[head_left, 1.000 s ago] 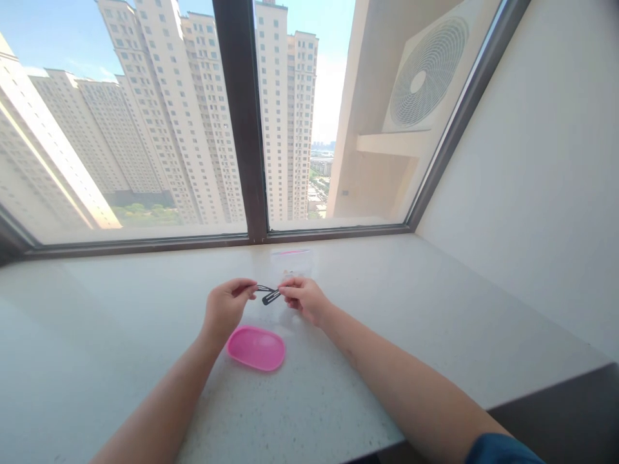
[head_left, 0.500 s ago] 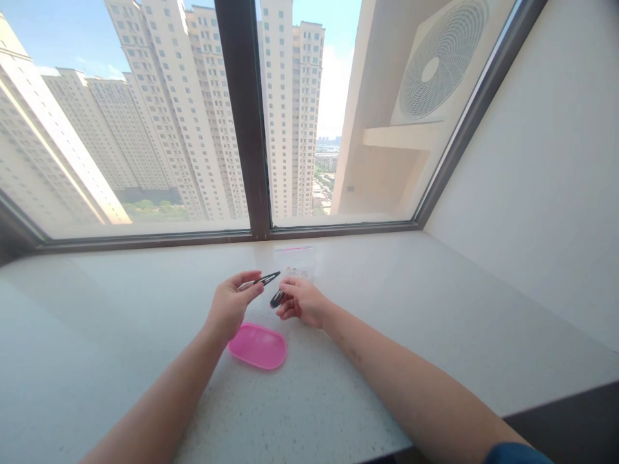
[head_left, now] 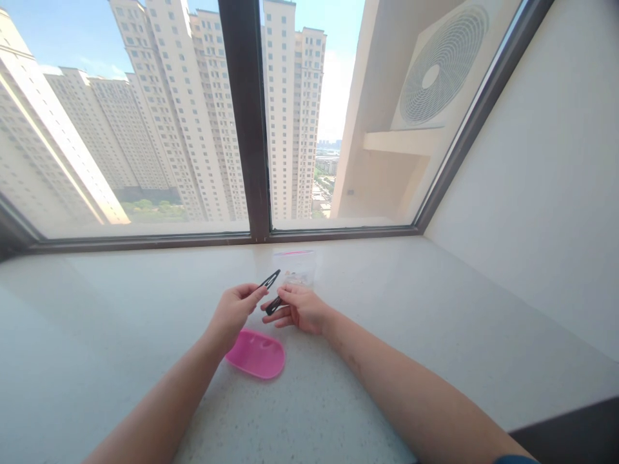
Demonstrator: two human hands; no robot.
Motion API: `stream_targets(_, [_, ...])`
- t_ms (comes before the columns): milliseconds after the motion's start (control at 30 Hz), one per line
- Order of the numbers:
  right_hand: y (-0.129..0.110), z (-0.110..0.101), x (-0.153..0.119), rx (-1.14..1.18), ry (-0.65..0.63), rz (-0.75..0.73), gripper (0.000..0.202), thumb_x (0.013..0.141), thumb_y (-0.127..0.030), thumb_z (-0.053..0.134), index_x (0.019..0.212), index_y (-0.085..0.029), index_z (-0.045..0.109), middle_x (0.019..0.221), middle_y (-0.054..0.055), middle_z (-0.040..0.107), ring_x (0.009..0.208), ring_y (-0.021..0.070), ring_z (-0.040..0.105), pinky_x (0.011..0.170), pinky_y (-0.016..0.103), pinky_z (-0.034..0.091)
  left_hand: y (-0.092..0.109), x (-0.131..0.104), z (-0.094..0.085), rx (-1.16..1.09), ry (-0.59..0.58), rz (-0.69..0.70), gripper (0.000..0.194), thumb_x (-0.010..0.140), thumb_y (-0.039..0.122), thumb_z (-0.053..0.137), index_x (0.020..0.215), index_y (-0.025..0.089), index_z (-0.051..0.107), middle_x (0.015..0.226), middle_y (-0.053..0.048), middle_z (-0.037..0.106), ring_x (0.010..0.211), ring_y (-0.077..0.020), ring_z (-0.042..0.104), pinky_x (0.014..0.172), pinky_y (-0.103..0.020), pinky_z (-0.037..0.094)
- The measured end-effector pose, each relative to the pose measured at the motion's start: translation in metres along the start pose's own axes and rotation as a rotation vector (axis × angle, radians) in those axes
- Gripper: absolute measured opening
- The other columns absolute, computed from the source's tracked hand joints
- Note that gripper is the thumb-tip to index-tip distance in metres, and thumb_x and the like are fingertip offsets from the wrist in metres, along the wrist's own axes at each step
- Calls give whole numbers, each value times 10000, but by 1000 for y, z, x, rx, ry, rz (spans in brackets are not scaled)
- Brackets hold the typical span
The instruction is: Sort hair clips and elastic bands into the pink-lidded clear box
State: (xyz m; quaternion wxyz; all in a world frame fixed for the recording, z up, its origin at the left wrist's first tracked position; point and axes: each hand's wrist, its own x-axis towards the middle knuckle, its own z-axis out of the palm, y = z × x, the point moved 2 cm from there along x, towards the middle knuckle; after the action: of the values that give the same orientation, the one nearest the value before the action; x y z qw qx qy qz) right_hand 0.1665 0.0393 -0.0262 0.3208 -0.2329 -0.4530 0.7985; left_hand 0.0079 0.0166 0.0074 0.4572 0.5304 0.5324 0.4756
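The left hand pinches a black hair clip between thumb and fingers. The right hand holds a second black clip with thumb and finger, while its other fingers are spread. These two clips are near each other, above the pale sill. A pink dish (the left hand covers a little of its edge) is nearer to the person, and a clear plastic bag lies behind the right hand.
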Motion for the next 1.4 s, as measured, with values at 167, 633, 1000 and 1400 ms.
stream_targets(167, [5,-7,3,-93,106,-7,407,736,-399,703,1004,-173,496,617,-6,621,498,125,614,429,174,410,-2,1,4,-174,-46,-8,305,740,435,639,728,152,525,592,45,531,400,-38,320,406,-186,209])
stream_targets(633, [-1,-5,2,-12,153,5,340,692,-253,685,1011,-144,642,644,-9,537,554,97,527,499,221,396,-5,2,5,-191,-114,-114,269,724,391,624,830,173,505,775,-39,671,513,-99,520,475,-200,343])
stream_targets(1000, [-1,1,4,-122,136,-165,471,715,-311,689,1163,-196,597,690,-20,519,566,89,530,457,196,389,8,-3,3,491,-116,276,201,678,366,626,586,191,661,570,-3,604,554,-156,486,532,-236,343])
stream_targets(1400, [1,-5,6,-216,175,-154,584,579,-353,806,1075,-126,597,688,18,622,633,156,634,495,215,450,4,1,5,30,-273,63,271,667,213,610,914,182,502,594,23,604,551,-148,558,544,-242,391])
